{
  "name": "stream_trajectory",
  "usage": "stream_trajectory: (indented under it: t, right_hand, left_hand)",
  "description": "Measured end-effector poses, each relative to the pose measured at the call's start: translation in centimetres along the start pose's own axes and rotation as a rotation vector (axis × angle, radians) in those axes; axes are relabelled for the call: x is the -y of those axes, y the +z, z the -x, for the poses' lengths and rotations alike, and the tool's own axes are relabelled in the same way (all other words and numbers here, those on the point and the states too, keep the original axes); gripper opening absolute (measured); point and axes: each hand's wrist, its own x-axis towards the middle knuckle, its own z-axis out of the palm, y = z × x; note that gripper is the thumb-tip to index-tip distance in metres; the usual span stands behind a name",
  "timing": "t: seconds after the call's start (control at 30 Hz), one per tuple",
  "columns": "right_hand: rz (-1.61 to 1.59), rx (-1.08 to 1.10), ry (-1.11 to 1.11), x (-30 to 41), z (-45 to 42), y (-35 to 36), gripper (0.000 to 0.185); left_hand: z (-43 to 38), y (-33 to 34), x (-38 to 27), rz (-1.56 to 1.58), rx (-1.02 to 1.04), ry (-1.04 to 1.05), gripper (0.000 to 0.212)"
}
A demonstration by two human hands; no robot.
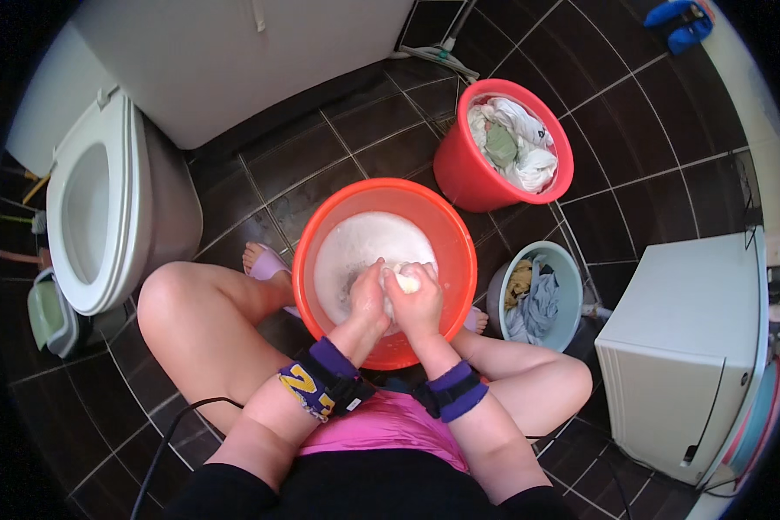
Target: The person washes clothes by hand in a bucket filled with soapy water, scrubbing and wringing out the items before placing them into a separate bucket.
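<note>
A wide orange-red plastic basin (303,276) stands on the floor between the person's legs, with white suds (370,234) over the water inside. Above the suds, my left hand (369,296) and my right hand (422,302) press together around a wet, foamy white cloth (407,282). Part of the cloth bulges out at the right thumb and looks faintly yellow. Most of it is hidden by my fingers. Suds cling to both hands.
A red bucket (448,169) of wet laundry (520,140) stands ahead right. Nearer is a pale blue bucket (575,286) with clothes (538,299). A white toilet (120,214) is at left, a white cabinet-like appliance (679,364) at right. A black cable (162,448) runs beside the left leg.
</note>
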Motion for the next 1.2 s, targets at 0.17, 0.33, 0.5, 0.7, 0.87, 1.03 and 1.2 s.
stream_trajectory:
  t: [0.17,0.33,0.5,0.7,0.87,1.03,1.2]
  right_hand:
    - [-0.022,0.095,-0.079,2.9,0.7,0.1,0.022]
    - [0.055,0.113,-0.046,1.7,-0.3,0.7,0.021]
    - [0.047,0.154,-0.066,3.1,0.0,0.6,0.023]
    - [0.080,0.131,-0.074,3.0,-0.1,0.4,0.023]
    - [0.079,0.121,-0.133,2.1,-0.5,0.1,0.022]
    - [-0.160,-0.005,0.154,-5.8,-2.2,0.4,0.031]
    - [-0.923,0.433,0.896,-3.9,-1.6,-1.5,0.051]
  left_hand:
    - [-0.5,-1.0,-0.2,-0.018,0.032,0.018,0.023]
    - [-2.1,-1.8,0.4,0.066,0.092,-0.028,0.019]
    - [-2.2,-2.1,0.5,0.131,0.126,-0.036,0.015]
    - [0.6,0.0,-0.7,0.124,0.012,-0.084,0.014]
    - [-1.2,-1.7,0.8,0.091,0.196,-0.116,0.022]
    - [-0.6,-0.1,0.7,0.325,0.307,-0.273,0.029]
    - [1.0,-0.2,-0.3,0.276,0.297,-0.270,0.027]
